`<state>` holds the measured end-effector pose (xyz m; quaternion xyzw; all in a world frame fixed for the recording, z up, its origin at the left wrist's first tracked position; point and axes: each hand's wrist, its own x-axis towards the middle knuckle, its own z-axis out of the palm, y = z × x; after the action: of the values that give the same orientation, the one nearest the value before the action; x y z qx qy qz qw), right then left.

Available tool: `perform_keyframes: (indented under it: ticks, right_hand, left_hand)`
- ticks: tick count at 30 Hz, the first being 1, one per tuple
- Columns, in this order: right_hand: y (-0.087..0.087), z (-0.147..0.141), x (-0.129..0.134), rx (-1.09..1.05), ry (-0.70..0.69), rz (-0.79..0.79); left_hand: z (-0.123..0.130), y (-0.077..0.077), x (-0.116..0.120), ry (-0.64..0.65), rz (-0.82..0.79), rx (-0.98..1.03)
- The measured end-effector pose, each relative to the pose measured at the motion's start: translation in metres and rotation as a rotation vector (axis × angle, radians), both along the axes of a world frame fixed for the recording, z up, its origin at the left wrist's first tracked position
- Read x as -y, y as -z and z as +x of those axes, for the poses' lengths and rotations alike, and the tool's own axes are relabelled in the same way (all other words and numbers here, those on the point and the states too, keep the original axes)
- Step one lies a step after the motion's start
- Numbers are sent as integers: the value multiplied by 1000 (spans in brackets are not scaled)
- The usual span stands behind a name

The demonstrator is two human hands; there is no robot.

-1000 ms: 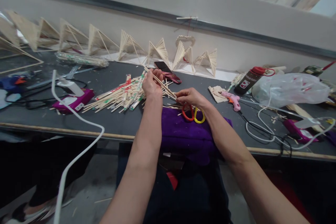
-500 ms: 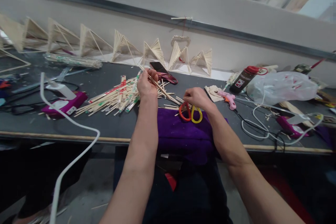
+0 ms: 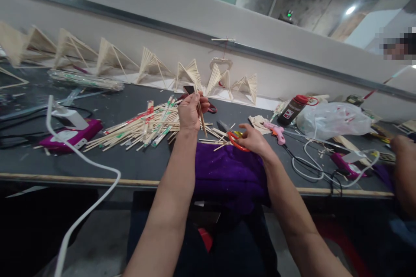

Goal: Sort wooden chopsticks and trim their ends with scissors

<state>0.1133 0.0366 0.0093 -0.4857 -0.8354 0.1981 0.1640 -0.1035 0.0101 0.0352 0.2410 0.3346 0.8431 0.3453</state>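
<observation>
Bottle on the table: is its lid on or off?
On: the red lid sits over the top of the dark bottle, covering its mouth.

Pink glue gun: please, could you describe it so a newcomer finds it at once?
On the dark table, find the black bottle with a red lid. Just in front of it lies the glue gun: pale pink, with an orange trigger, unlike the darker magenta box further right.

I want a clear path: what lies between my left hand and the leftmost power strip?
The head view shows a pile of sticks between your left hand and the power strip.
</observation>
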Motion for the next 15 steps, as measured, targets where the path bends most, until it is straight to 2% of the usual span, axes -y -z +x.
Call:
perform_keyframes:
  ticks: [4, 8, 11, 15]
  right_hand:
    - [-8, 4, -9, -399, -11, -15]
    - [-22, -9, -5, -766, -143, -51]
    - [-26, -16, -4, -843, -260, -130]
    - [-19, -8, -5, -818, -218, -172]
  left_hand:
    - [7, -3, 5, 13, -14, -205]
    - [13, -3, 8, 30, -48, -421]
    - [16, -1, 9, 21, -84, -548]
    - [19, 1, 9, -26, -133, -732]
